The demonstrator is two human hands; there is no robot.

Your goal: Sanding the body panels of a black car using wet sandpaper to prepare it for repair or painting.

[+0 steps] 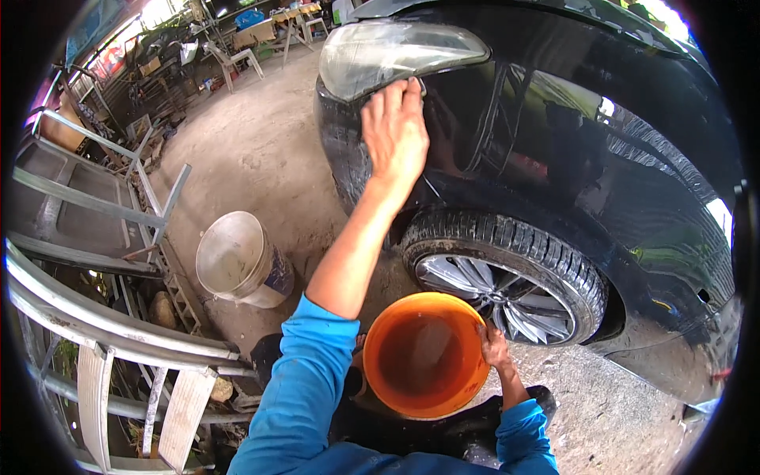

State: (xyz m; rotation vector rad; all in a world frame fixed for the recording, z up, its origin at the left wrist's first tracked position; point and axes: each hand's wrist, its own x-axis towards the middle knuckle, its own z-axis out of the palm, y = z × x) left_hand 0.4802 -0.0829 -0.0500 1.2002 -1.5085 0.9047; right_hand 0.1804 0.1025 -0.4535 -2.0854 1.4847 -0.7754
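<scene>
My left hand [396,134] reaches up to the front corner of a black car [546,134]. Its fingers are bent and pressed together against the bodywork just below the cloudy headlight [404,51]; whatever lies under the fingertips is hidden. An orange bucket [380,388] with murky water in it sits close in front of me, between my legs. Around its right rim, my right hand [495,348] is closed. The front wheel [507,277], with a dark tyre and silver spokes, stands just beyond the bucket.
A whitish bucket [237,257] stands tilted-looking on the concrete floor [261,142] to the left. Metal frames and a ladder-like rack [119,332] line the left side. Farther back are a white plastic chair [233,63], a table [297,16] and piled clutter [154,59].
</scene>
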